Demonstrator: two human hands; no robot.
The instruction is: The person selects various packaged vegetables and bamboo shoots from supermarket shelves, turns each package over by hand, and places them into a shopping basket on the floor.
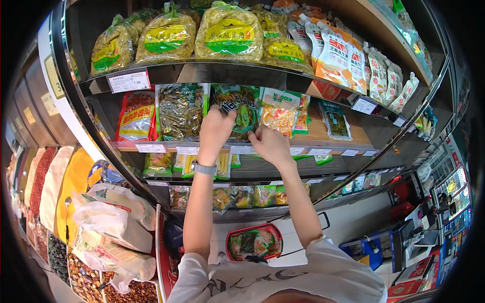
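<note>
Both of my hands reach to the middle shelf of a store display. My left hand, with a grey band on the wrist, has its fingers curled at the left edge of a dark green food packet. My right hand is at the packet's lower right corner, thumb and fingers bent. A packet of dark preserved vegetables stands to the left, with a red packet beyond it. Just right of the green packet is a pale packet of pickled vegetables. Farther right leans a small dark packet.
Large bags of pickled beans and spouted sauce pouches fill the upper shelf. Price tags line the shelf edges. A red shopping basket with packets sits on the floor below. Plastic-wrapped bags lie over bulk food bins at left.
</note>
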